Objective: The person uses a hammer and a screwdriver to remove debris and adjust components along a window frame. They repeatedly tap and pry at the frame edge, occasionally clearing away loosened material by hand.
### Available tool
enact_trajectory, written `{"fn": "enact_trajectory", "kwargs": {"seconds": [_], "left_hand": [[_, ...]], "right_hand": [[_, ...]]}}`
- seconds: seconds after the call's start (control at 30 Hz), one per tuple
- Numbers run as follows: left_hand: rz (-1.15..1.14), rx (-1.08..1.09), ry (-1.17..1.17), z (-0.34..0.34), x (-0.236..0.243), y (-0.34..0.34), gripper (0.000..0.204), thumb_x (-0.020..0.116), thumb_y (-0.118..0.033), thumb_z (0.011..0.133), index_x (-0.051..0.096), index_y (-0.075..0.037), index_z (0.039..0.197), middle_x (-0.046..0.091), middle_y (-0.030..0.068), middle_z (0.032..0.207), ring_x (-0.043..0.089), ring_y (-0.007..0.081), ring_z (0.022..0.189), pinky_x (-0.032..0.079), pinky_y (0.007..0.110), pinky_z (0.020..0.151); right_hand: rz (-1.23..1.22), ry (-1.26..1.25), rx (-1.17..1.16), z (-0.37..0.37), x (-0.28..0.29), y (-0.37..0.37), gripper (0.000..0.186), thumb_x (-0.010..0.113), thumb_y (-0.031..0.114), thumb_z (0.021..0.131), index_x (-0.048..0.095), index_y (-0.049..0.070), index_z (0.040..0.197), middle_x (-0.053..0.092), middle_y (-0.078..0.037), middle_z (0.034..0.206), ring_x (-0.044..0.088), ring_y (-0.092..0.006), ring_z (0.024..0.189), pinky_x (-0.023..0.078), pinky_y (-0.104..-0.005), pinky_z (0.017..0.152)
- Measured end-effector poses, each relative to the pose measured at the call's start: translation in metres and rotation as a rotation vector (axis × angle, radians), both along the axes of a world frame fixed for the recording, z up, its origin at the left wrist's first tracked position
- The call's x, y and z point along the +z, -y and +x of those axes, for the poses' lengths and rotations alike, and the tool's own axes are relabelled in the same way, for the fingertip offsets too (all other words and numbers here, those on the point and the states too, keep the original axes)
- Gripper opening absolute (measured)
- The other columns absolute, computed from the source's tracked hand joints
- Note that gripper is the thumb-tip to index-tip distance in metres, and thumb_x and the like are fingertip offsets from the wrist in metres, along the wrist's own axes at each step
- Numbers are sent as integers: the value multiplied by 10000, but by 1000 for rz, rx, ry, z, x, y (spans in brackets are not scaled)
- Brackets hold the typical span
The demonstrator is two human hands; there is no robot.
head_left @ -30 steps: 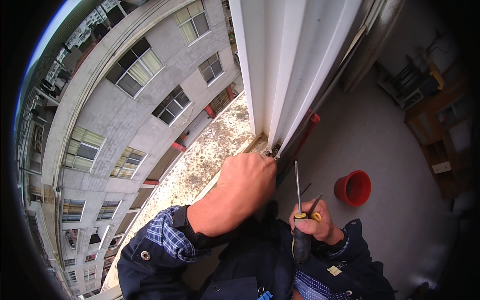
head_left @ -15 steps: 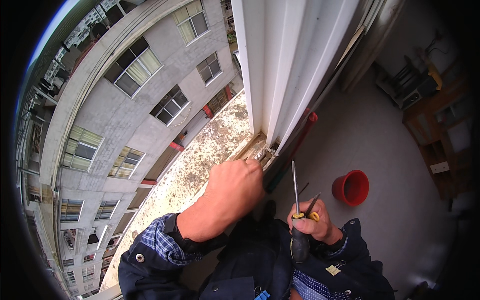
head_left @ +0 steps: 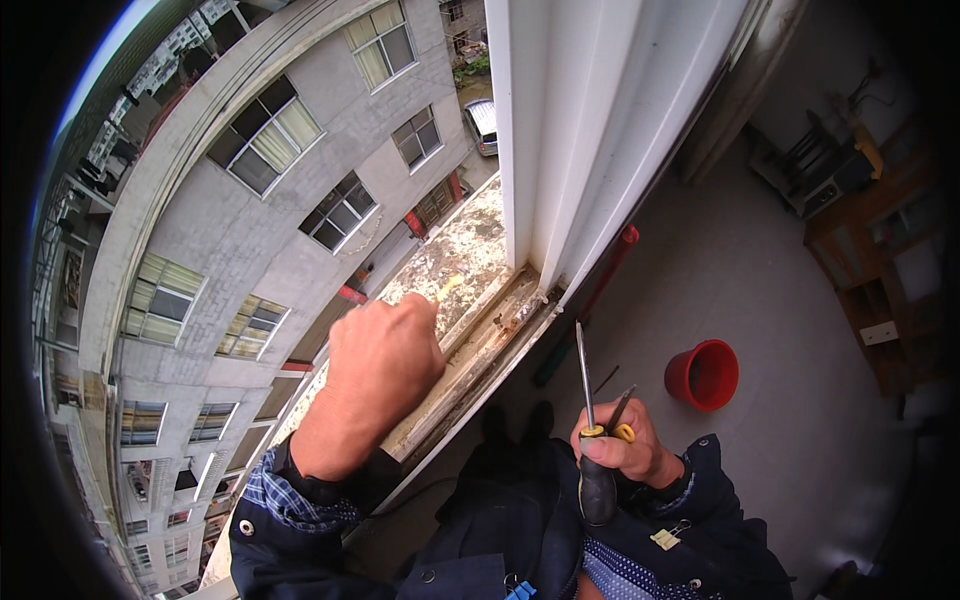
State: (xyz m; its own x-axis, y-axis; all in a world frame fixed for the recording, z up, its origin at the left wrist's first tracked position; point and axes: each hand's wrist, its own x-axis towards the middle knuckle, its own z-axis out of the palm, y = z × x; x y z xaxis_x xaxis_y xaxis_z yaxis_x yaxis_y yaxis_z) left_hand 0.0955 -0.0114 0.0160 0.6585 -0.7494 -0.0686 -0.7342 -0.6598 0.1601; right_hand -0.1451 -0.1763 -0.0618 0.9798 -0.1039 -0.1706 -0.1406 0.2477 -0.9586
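Observation:
My left hand [head_left: 375,375] is over the outer side of the window sill, back of the hand up and fingers curled. Whatever it may hold is hidden beneath it. Just past its fingertips, a small blurred yellowish bit [head_left: 452,287] shows against the stained concrete ledge [head_left: 470,235]. The window track [head_left: 490,335] beside the hand is dirty, with debris and rust-coloured patches. My right hand [head_left: 645,450] grips a screwdriver [head_left: 598,485] by its black and yellow handle, shaft upward. A second thin pointed tool [head_left: 622,405] and a yellow loop [head_left: 625,432] stick out of the same fist.
A white window frame [head_left: 580,130] rises ahead. A red bucket [head_left: 702,376] stands on the grey floor [head_left: 760,480] at right, and a red pole [head_left: 610,270] leans by the frame. Wooden furniture [head_left: 870,330] is far right. Outside, left, is a grey building [head_left: 240,200] with a drop below.
My left hand has moved left and back from the window track to the outer ledge, uncovering the track. The yellowish bit has appeared by its fingertips. My right hand stays nearly still.

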Motion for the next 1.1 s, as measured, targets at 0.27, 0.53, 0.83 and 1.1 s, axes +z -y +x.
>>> {"fn": "enact_trajectory", "kwargs": {"seconds": [0.27, 0.53, 0.83, 1.1], "left_hand": [[-27, 23, 27, 13, 5, -17, 367, 597, -242, 975, 612, -2, 698, 603, 268, 663, 629, 467, 672, 482, 549, 602], [-91, -174, -16, -17, -3, 5, 249, 602, -202, 952, 605, -44, 759, 573, 219, 552, 608, 434, 535, 475, 524, 505], [-18, -232, -31, -30, -24, 21, 133, 579, -135, 889, 556, -12, 843, 655, 203, 659, 654, 409, 567, 507, 506, 511], [27, -222, -16, -37, -16, 12, 95, 583, -84, 829, 548, 2, 850, 683, 199, 696, 695, 386, 598, 534, 491, 516]], "right_hand": [[-9, -10, 2, 2, -2, -2, 276, 685, 275, 895, 672, 6, 834, 594, -20, 679, 564, -108, 634, 429, -278, 595], [-53, 24, 1, 5, -1, -5, 290, 687, 288, 898, 674, 5, 836, 595, -21, 674, 566, -109, 632, 430, -278, 593], [-50, 21, -23, 2, -3, -3, 273, 686, 274, 893, 674, 9, 833, 591, -17, 675, 561, -103, 633, 428, -275, 594], [-2, 10, 1, 5, -1, -3, 259, 690, 262, 895, 674, 9, 836, 592, -13, 680, 559, -100, 636, 428, -273, 597]]}}
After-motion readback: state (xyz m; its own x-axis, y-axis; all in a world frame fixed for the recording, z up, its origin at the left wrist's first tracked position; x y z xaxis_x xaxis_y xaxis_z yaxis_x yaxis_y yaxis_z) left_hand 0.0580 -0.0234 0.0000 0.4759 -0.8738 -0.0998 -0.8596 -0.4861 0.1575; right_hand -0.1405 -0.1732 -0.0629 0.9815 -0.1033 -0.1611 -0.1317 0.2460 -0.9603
